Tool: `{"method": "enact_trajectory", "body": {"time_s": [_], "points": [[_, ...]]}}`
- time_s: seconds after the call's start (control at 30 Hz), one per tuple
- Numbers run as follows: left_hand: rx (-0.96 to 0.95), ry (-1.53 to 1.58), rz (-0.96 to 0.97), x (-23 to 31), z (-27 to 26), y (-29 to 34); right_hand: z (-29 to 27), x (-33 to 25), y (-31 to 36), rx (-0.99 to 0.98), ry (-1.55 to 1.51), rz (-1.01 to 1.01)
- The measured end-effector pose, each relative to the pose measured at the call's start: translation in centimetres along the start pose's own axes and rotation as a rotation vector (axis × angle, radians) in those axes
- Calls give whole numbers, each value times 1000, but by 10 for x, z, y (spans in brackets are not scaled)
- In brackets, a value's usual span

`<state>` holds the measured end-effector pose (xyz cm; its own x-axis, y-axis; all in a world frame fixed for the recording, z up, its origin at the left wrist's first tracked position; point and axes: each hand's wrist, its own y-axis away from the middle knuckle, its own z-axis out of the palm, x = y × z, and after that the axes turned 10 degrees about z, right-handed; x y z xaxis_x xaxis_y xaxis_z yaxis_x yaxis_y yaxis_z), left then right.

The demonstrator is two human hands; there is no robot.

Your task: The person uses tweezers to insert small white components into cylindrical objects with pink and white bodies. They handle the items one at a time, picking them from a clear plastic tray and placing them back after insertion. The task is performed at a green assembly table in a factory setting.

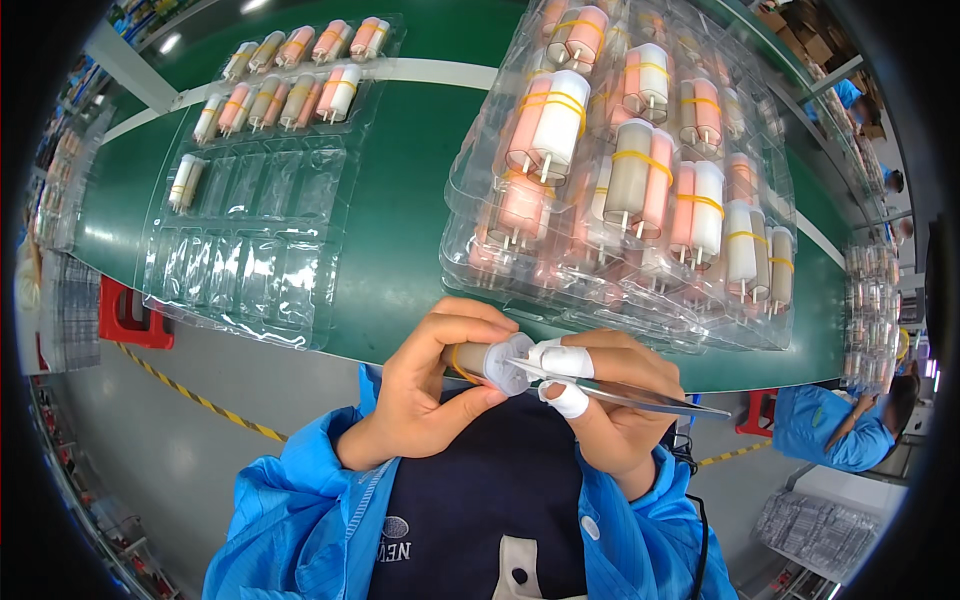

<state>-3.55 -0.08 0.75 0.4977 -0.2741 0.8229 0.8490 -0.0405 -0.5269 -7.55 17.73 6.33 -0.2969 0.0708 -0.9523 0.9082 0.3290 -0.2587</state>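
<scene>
In front of my chest, my left hand (412, 392) is closed around a grey cylinder with a yellow rubber band (468, 360). Its frosted, translucent end cap (508, 366) faces my other hand; whether a second cylinder sits behind it is hidden by my fingers. My right hand (628, 400), with white tape round its thumb and a fingertip, pinches a pair of metal tweezers (655, 400). The tweezers' points reach the face of the cap, and the back end sticks out to the right.
A clear tray (335, 265) lies left on the green table (395, 190), its far rows filled with banded cylinders (240, 107). Stacked clear trays (458, 262) loaded with pink, white and grey cylinders (548, 125) stand right. Red stools (135, 318) flank me. Another person (830, 425) sits far right.
</scene>
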Motion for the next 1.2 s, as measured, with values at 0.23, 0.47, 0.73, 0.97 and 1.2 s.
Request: {"method": "enact_trajectory", "body": {"time_s": [0.23, 0.47, 0.73, 0.97, 1.2], "points": [[-2, -16, 5, 1, 0, 0, 0, 2, -1, -12, 8, -18], [0, -50, 7, 1, 1, 2, 1, 2, -1, -26, 46, -12], [-28, -59, -24, -1, 1, 2, -4, -1, 0, 16, 35, -31], [99, 333, -190, 44, 3, -12, -72, -1, 20, 427, 4, -461], [45, -79, 229, 71, -8, -51, -176, 42, 57, 772, -342, -362]]}}
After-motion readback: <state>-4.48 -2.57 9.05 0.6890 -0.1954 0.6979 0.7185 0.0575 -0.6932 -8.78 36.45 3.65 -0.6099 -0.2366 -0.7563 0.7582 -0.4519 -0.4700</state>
